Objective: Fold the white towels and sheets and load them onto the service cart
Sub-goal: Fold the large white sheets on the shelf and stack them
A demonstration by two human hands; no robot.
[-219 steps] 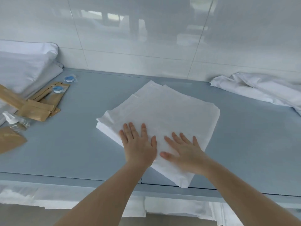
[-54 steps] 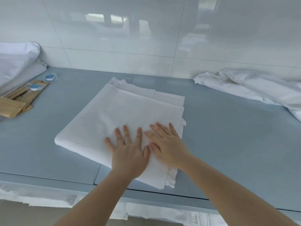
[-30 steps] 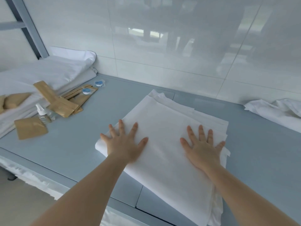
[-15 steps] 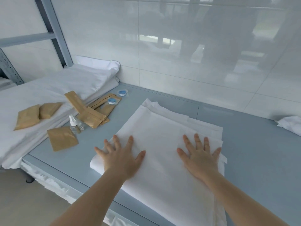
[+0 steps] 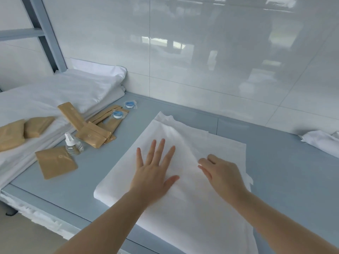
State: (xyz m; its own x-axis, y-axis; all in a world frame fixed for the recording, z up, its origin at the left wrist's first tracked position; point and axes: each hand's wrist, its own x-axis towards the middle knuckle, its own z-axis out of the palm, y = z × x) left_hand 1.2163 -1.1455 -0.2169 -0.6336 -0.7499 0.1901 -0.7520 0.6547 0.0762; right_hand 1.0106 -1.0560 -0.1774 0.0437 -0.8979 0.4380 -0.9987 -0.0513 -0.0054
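A folded white sheet (image 5: 211, 143) lies flat on the grey-blue table (image 5: 293, 180), its near end hanging over the front edge. My left hand (image 5: 154, 171) rests flat on its middle with fingers spread. My right hand (image 5: 222, 173) lies on the sheet just to the right, turned leftward, fingers fairly straight and holding nothing. A stack of folded white linen (image 5: 60, 92) sits at the far left. More unfolded white cloth (image 5: 322, 142) lies at the right edge.
Several tan paper packets (image 5: 55, 162) lie left of the sheet, some on the linen stack. A small clear spray bottle (image 5: 72, 143) stands among them, with two blue-lidded cups (image 5: 117, 114) behind. A white tiled wall backs the table; a grey metal frame (image 5: 45, 33) rises at far left.
Both hands slid toward the sheet's middle; my left hand moved right and forward, my right hand turned leftward. The view shifted slightly.
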